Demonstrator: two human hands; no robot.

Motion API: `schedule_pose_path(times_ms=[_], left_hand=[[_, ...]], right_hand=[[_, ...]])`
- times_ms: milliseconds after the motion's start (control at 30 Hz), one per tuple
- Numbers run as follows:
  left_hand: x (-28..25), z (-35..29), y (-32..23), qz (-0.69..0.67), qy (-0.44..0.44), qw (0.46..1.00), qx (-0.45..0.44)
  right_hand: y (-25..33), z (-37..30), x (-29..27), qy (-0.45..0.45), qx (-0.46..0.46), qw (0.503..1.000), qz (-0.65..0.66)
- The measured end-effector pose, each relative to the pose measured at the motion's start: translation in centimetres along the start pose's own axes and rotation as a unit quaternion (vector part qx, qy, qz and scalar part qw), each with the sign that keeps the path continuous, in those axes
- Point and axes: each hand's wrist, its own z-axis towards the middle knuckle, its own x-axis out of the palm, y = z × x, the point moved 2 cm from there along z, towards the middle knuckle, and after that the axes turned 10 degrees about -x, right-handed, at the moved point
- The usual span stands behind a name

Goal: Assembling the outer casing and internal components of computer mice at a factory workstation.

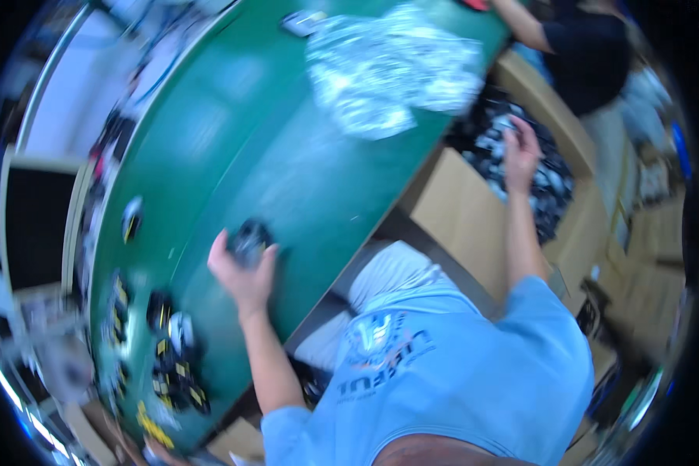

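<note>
My left hand (245, 276) is over the green table (287, 179), its thumb and fingers curved around a small dark, rounded item (250, 235). Blur hides what kind of item it is. My right hand (523, 159) reaches over an open cardboard box (466, 221) on my right, with its fingers bent together. A small pale bit shows at the fingertips, too blurred to name. Below that hand, the box holds a heap of black and whitish pieces (547, 182).
Crumpled clear plastic sheeting (388, 66) covers the table's far end. Several black-and-yellow items (175, 373) lie at the table's near left, and a single one (132, 219) sits farther up. Another person in a dark top (590, 58) is beyond the box.
</note>
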Motion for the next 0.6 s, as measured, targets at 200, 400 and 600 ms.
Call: schedule_pose_path(times_ms=[200, 400, 600], left_hand=[[-1.8, -1.0, -2.5, 0.028, 0.069, 0.996, 0.048], [-2.9, -1.8, -2.0, -0.053, 0.034, 0.997, 0.038], [-4.6, -2.5, -4.4, -0.149, 0.070, 0.985, 0.047]], right_hand=[[17.6, -6.6, 13.1, 0.326, 0.122, 0.848, 0.401], [22.8, -12.0, 24.8, 0.565, 0.228, 0.660, 0.439], [24.1, -12.6, 25.8, 0.636, 0.252, 0.567, 0.459]])
